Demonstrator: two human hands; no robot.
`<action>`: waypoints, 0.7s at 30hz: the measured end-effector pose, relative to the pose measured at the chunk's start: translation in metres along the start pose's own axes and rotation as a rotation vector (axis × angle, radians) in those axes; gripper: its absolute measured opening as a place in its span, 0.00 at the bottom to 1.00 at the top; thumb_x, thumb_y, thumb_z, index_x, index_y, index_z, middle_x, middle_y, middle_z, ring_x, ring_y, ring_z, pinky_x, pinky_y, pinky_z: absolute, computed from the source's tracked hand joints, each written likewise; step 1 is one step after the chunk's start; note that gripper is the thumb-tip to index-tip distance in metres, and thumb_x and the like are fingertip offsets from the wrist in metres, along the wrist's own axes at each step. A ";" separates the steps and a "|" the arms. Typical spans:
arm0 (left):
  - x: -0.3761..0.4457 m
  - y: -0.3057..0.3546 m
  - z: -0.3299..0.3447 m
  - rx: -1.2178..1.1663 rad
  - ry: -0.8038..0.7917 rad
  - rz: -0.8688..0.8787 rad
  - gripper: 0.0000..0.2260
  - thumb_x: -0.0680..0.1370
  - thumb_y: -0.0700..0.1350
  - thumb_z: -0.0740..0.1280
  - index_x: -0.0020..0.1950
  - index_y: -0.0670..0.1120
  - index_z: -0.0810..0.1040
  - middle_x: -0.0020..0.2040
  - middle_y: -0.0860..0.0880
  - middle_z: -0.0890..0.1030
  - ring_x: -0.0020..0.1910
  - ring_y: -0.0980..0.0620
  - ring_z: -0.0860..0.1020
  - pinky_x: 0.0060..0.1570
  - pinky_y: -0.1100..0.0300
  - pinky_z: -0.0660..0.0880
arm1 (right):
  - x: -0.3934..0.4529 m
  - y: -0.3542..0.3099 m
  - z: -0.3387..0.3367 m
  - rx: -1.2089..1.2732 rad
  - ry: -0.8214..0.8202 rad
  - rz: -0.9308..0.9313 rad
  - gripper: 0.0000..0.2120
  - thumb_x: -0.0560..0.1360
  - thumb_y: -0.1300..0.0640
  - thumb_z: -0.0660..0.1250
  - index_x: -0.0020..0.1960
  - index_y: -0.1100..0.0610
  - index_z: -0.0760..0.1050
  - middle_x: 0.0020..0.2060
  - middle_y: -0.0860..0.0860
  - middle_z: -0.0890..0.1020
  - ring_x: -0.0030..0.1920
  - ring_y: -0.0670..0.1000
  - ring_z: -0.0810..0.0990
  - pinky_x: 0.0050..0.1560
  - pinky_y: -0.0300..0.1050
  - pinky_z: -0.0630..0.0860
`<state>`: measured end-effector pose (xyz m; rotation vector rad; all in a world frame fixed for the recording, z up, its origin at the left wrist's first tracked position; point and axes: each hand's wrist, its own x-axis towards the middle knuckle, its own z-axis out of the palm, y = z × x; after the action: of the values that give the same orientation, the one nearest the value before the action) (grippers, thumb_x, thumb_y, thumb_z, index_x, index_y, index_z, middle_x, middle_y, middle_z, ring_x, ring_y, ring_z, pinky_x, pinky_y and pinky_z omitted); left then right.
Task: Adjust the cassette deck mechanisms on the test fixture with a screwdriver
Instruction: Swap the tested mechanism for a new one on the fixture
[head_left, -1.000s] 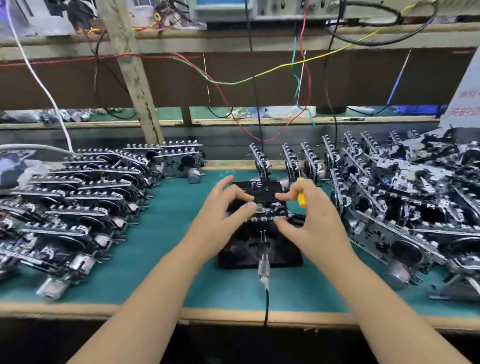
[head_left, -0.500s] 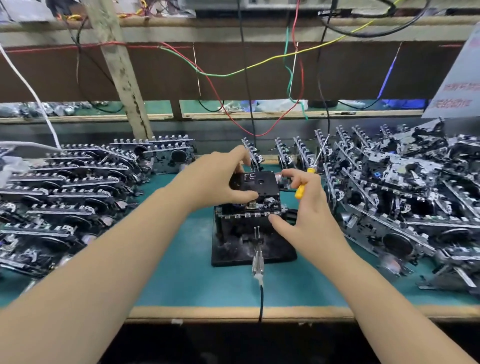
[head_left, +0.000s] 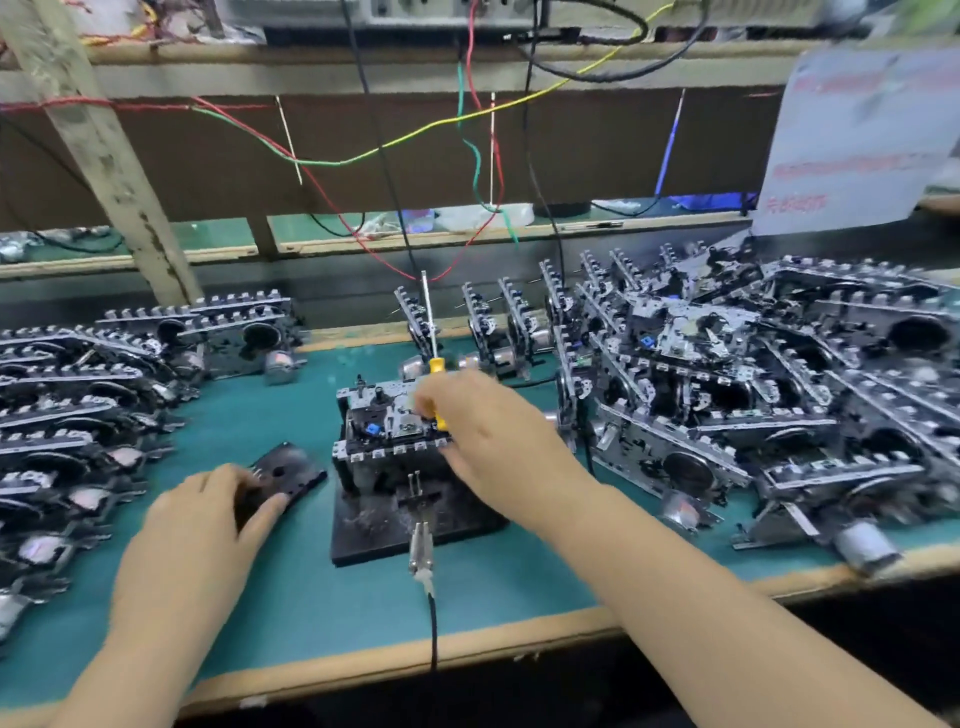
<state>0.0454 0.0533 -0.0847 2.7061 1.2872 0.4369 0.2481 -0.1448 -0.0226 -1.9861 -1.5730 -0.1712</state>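
Leftmost, the left hand (head_left: 208, 519) pinches a black cassette (head_left: 288, 475) flat on the mat, apparently parked clear of the fixture (head_left: 410, 525). At centre the deck (head_left: 389, 426) sits there exposed; the right hand (head_left: 488, 436) grips a screwdriver (head_left: 435, 364) tip-up, likely steadying it.

nothing in front of me reads clearly. the white paper sign (head_left: 862, 135) hanging at my upper right carries lines of red print, but they are too blurred to make out. i can't see any legible marking elsewhere.
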 end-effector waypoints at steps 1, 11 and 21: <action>0.001 -0.002 0.003 -0.004 0.026 0.059 0.12 0.77 0.58 0.66 0.50 0.51 0.80 0.53 0.42 0.82 0.56 0.37 0.77 0.52 0.41 0.76 | 0.004 -0.001 -0.005 -0.004 -0.031 -0.016 0.16 0.73 0.69 0.63 0.57 0.53 0.68 0.47 0.55 0.76 0.46 0.61 0.74 0.47 0.61 0.73; 0.034 0.113 -0.046 -0.940 0.047 0.249 0.28 0.71 0.68 0.73 0.68 0.59 0.76 0.60 0.56 0.83 0.58 0.52 0.83 0.54 0.46 0.81 | -0.005 -0.010 -0.119 0.414 0.160 0.160 0.25 0.70 0.68 0.76 0.52 0.57 0.61 0.45 0.53 0.84 0.42 0.56 0.80 0.46 0.55 0.77; -0.005 0.386 -0.093 -0.921 -0.263 0.662 0.13 0.78 0.51 0.71 0.60 0.61 0.74 0.50 0.59 0.82 0.45 0.62 0.79 0.48 0.61 0.71 | -0.117 0.095 -0.262 0.237 0.487 0.420 0.27 0.63 0.58 0.78 0.46 0.44 0.60 0.43 0.52 0.86 0.45 0.59 0.83 0.47 0.56 0.78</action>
<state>0.3000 -0.1969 0.0885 2.1611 0.0144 0.5254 0.3682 -0.3914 0.1043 -1.8587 -0.8154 -0.2612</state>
